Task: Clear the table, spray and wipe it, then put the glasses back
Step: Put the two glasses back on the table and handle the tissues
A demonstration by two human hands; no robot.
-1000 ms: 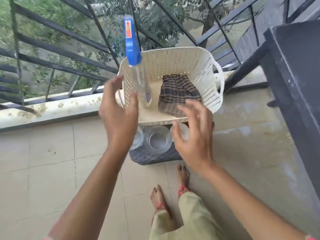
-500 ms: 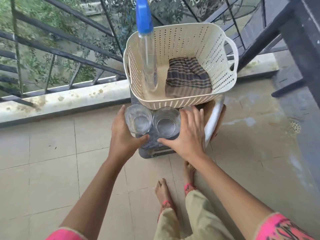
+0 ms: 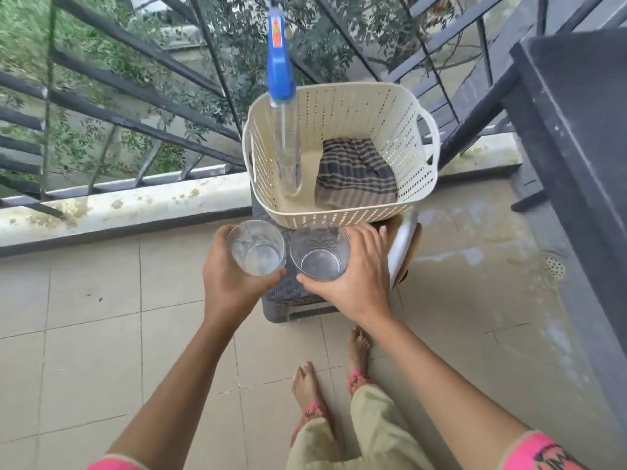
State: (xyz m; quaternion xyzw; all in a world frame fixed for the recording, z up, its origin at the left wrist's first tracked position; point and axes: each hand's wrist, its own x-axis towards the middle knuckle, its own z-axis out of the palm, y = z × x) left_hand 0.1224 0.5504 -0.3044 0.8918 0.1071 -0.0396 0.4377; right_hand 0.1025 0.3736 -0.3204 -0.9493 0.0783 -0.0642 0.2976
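A small dark grey woven table (image 3: 291, 296) stands on the tiled balcony floor. On its near part are two clear glasses. My left hand (image 3: 230, 283) is wrapped around the left glass (image 3: 256, 247). My right hand (image 3: 359, 276) grips the right glass (image 3: 319, 249). Behind them a cream perforated basket (image 3: 412, 130) sits on the table, holding a clear spray bottle (image 3: 286, 154) with a blue head and a folded striped cloth (image 3: 354, 176).
A white plate-like item on a wooden board (image 3: 402, 245) pokes out at the table's right, partly hidden. A dark railing (image 3: 135, 89) and a stained ledge (image 3: 118, 208) run behind. A large dark table (image 3: 583, 137) is at the right. My bare feet (image 3: 307, 385) are below.
Both hands came down from in front of the basket and closed around the two glasses on the table's near part. The view has tilted further downward.
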